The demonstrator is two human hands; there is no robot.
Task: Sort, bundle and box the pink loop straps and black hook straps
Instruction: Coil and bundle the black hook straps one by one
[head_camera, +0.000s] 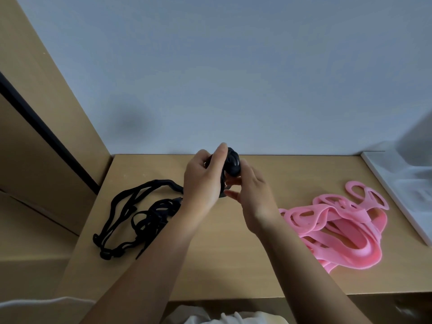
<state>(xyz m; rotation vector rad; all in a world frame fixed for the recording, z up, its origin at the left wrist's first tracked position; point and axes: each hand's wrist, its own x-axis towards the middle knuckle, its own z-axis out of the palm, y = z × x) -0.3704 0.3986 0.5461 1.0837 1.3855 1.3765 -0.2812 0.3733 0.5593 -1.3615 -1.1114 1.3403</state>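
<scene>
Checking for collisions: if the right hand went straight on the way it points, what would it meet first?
The right hand holds the black bundle, so that comes first; the left hand, also gripping it, seems to lie just beyond.

Bare tabletop point(233, 253) is left between the black hook straps point(131, 220) and the pink loop straps point(346, 225). The back is closed by a wall point(233, 78), the left by a wooden panel point(58, 78), the right by a white tray point(402, 190). The middle is blocked by the left hand point(201, 183) and right hand point(254, 195).
</scene>
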